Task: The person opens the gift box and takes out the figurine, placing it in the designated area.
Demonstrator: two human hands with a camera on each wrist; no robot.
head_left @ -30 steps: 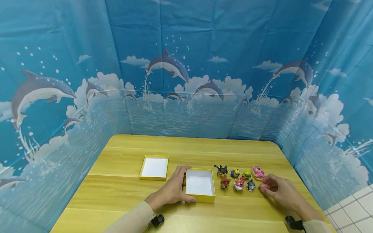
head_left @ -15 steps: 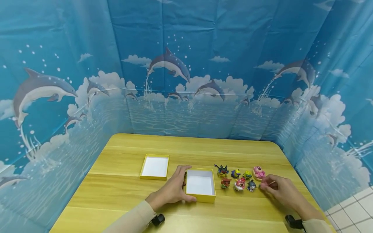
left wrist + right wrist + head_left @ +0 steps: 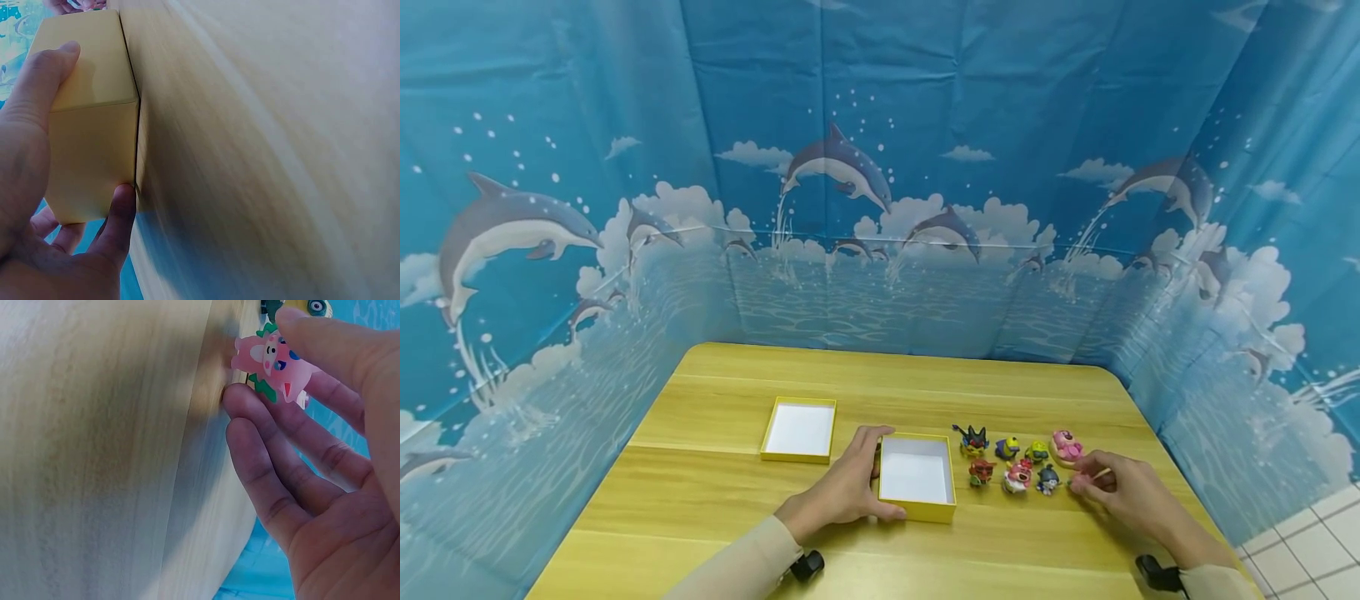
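My left hand (image 3: 838,490) grips the left side of an open yellow box (image 3: 928,511) with a white inside. In the left wrist view its thumb lies on one wall of the box and its fingers reach round another. At the right of the table my right hand (image 3: 1131,496) pinches a small pink toy figurine (image 3: 281,369) with green and blue parts, low over the tabletop. Thumb and fingers cover part of that figurine. Close by stand a pink bear figurine (image 3: 1066,447) and a dark-haired figurine (image 3: 1047,479).
Left of the box lies its shallow lid (image 3: 800,430), white side up. More figurines stand between box and right hand: a black-eared one (image 3: 973,440), a red one (image 3: 981,472), a pink-and-white one (image 3: 1017,476) and two yellowish ones (image 3: 1037,452). Dolphin-printed curtains (image 3: 880,308) surround the table.
Both hands stay nearly in place, the left on the box. The pink figurine appears to have turned slightly between the right fingers.
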